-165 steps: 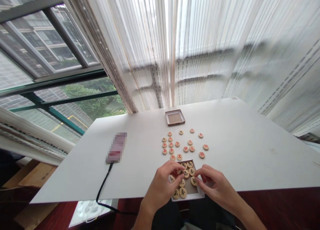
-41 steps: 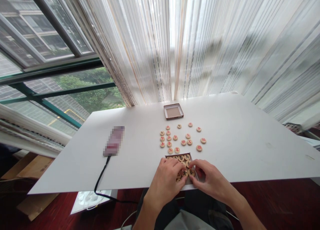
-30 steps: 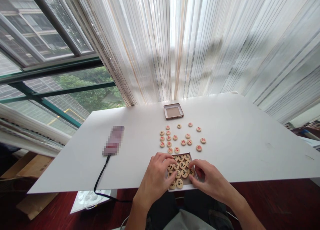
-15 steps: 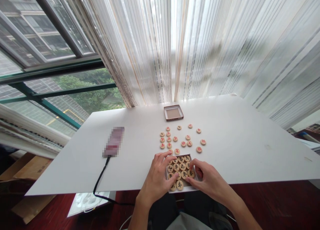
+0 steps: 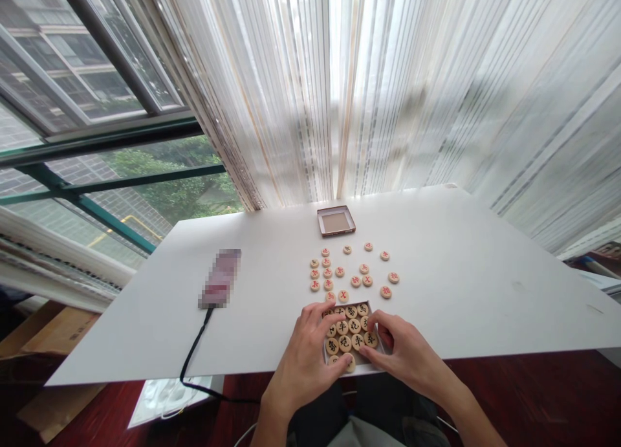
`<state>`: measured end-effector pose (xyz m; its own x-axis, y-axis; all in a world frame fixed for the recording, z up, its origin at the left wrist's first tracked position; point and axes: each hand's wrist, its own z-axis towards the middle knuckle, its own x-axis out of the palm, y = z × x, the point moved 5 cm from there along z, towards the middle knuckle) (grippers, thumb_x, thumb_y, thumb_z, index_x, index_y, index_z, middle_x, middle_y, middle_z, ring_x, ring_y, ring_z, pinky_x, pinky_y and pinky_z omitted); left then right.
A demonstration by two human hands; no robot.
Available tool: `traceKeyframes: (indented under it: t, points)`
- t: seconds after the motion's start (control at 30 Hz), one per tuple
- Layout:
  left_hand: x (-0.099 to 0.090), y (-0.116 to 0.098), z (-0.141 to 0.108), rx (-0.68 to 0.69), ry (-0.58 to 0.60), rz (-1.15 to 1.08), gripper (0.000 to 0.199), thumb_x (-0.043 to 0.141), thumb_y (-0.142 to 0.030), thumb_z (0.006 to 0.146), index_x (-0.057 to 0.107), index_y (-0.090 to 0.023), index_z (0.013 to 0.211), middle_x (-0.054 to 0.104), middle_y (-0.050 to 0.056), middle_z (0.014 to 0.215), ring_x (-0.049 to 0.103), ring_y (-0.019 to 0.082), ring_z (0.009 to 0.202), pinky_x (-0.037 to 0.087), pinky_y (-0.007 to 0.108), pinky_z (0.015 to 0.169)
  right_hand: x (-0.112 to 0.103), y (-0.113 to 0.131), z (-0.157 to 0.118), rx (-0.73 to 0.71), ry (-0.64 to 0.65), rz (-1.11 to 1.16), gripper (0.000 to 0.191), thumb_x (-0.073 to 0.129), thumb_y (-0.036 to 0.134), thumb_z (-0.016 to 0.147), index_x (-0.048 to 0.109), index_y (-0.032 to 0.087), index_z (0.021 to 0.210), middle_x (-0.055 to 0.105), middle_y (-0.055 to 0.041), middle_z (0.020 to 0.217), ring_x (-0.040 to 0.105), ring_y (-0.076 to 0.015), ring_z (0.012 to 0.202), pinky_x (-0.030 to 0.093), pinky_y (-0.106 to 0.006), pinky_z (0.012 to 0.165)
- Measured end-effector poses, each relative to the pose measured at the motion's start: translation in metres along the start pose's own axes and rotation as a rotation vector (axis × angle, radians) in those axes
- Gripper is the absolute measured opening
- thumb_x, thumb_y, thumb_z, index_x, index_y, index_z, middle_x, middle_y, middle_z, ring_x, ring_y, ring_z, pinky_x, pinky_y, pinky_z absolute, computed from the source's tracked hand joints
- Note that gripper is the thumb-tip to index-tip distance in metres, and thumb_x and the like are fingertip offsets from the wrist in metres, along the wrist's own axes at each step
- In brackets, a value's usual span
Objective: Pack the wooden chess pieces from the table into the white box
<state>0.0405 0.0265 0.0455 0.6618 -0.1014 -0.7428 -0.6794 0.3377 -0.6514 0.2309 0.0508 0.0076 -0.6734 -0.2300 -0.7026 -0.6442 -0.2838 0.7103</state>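
Observation:
A shallow white-rimmed box (image 5: 367, 368) at the table's near edge holds rows of round wooden pieces with black characters. My left hand (image 5: 308, 343) lies over its left side, fingers spread, the thumb on a piece (image 5: 348, 363) in the front row. At the right side, my right hand (image 5: 405, 347) has its thumb and index finger around a black-marked piece (image 5: 370, 339) inside the box. Beyond the box several loose pieces lie on the table, mostly red-marked, such as one (image 5: 385, 292) at the right and one (image 5: 343, 296) near the box.
An open box lid (image 5: 336, 221) lies farther back on the white table (image 5: 460, 272). At the left is a blurred phone-like object (image 5: 222, 277) with a black cable (image 5: 187, 353) running over the near edge. Curtains (image 5: 301, 98) hang behind the table.
My left thumb has moved toward me, from the third row of pieces to the front row. My right hand has stayed nearly in place.

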Motion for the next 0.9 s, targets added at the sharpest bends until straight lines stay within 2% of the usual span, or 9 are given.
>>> traceKeyframes:
  t: [0.27, 0.5, 0.67, 0.9]
  points:
    - [-0.0056, 0.0016, -0.0007, 0.035, -0.024, 0.002, 0.051, 0.075, -0.014, 0.078, 0.058, -0.030, 0.124, 0.052, 0.005, 0.139, 0.042, 0.029, 0.135, 0.040, 0.051, 0.113, -0.0031, 0.0007, -0.0004, -0.005, -0.014, 0.024, 0.019, 0.068, 0.037, 0.085, 0.057, 0.023, 0.088, 0.048, 0.0054, 0.067, 0.048, -0.0145, 0.064, 0.037, -0.024, 0.057]
    - [-0.0047, 0.0030, -0.0023, 0.023, -0.012, -0.021, 0.052, 0.076, -0.012, 0.076, 0.059, -0.029, 0.122, 0.051, 0.004, 0.139, 0.041, 0.027, 0.136, 0.038, 0.049, 0.116, -0.0004, 0.0006, 0.0008, -0.009, -0.005, -0.004, 0.018, 0.067, 0.036, 0.086, 0.056, 0.022, 0.087, 0.047, 0.0055, 0.067, 0.047, -0.0148, 0.064, 0.037, -0.025, 0.059]
    - [-0.0052, 0.0012, -0.0015, 0.033, -0.007, -0.027, 0.053, 0.078, -0.014, 0.074, 0.059, -0.029, 0.121, 0.051, 0.005, 0.139, 0.041, 0.029, 0.136, 0.038, 0.051, 0.115, -0.0009, 0.0005, 0.0002, -0.022, -0.019, 0.004, 0.015, 0.062, 0.035, 0.089, 0.056, 0.022, 0.087, 0.046, 0.0056, 0.066, 0.046, -0.0145, 0.063, 0.037, -0.025, 0.058]
    - [-0.0076, 0.0026, -0.0033, 0.052, -0.019, -0.025, 0.045, 0.072, -0.013, 0.080, 0.059, -0.029, 0.120, 0.052, 0.005, 0.139, 0.042, 0.026, 0.135, 0.039, 0.048, 0.115, -0.0017, -0.0006, 0.0009, -0.020, -0.017, 0.043, 0.017, 0.057, 0.037, 0.093, 0.056, 0.022, 0.087, 0.044, 0.0064, 0.063, 0.043, -0.0136, 0.059, 0.036, -0.025, 0.056]
